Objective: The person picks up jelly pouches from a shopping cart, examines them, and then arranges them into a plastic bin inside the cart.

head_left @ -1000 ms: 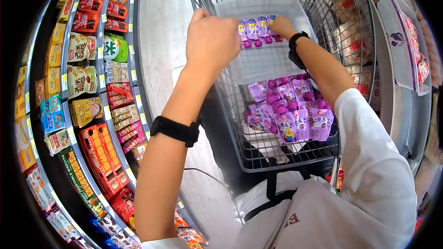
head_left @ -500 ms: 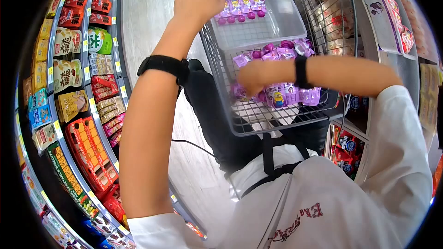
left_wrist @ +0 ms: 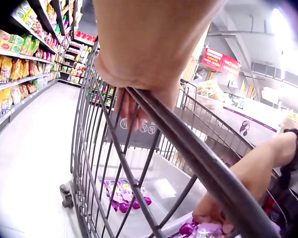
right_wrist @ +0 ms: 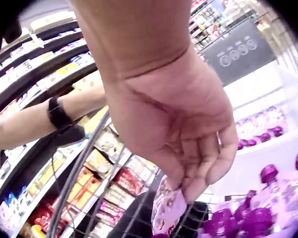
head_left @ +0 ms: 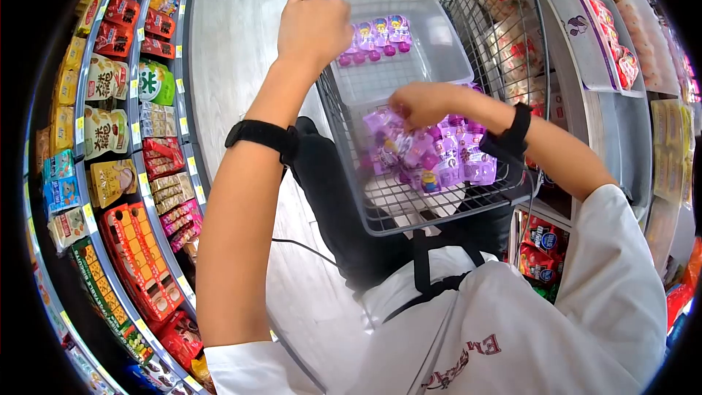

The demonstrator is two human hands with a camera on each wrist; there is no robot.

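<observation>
Right hand: reaches into the near part of the cart from the right; the right hand [head_left: 424, 102] pinches a purple pouch [right_wrist: 168, 210] between thumb and fingertips, so this grip is narrow and loaded.
Held pouch: hangs below the fingertips at the left side of the pile; it is blurred from above, so whether it touches the others I cannot tell.
Left hand: the left hand [head_left: 314, 33] curls over the cart's left top rail [left_wrist: 203, 158], its grip closed around the bar, fingers hanging down on the inner side.
Pouch pile: a heap of purple pouches [head_left: 472, 153] with round magenta caps lies in the near part of the wire cart [head_left: 380, 232], below and to the right of the held one.
Clear bin: the translucent bin [head_left: 439, 44] sits in the cart on the far side of the pile.
Pouch row: inside the bin, toward its left, a row of pouches [head_left: 380, 33] lies side by side, caps toward the near side.
Wrists: a black band [head_left: 259, 140] on the left, another black band [head_left: 518, 128] on the right.
Left aisle: shelves [head_left: 134, 102] of packaged snacks.
Right side: a white display box [head_left: 581, 25] with purple edging, holding red-and-white packets.
</observation>
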